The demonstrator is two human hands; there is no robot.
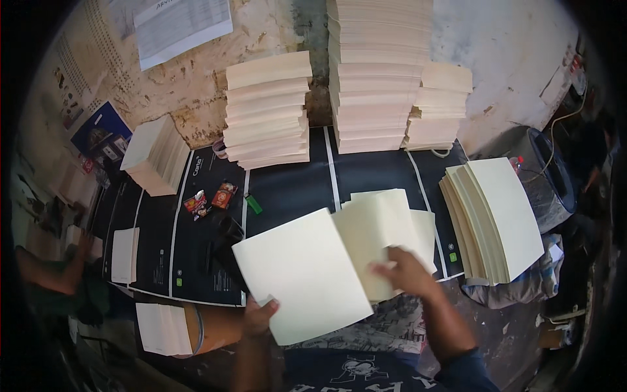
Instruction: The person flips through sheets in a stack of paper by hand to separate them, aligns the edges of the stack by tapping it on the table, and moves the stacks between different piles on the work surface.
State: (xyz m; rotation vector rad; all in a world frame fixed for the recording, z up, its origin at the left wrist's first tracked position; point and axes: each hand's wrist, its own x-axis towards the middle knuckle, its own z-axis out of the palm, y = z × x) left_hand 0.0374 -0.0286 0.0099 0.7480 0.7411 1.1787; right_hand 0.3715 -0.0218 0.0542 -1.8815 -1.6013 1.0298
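My left hand (261, 316) grips the lower left edge of a large cream paper sheet (304, 277), thumb on top. The sheet tilts in front of me over the table's near edge; whether more sheets lie under it cannot be seen. My right hand (406, 271) is over several loose cream sheets (379, 225) fanned out to the right, partly beneath the held one. Its fingertips are smeared by motion, but thumb and forefinger look apart with nothing visible between them.
Tall paper stacks (375, 85) stand along the wall. A leaning paper pile (509, 222) is at the right, a paper block (157, 157) at the left. Snack packets (223, 195) and a green lighter (253, 204) lie on the black tabletop (287, 193). Another person's arm (55, 271) shows far left.
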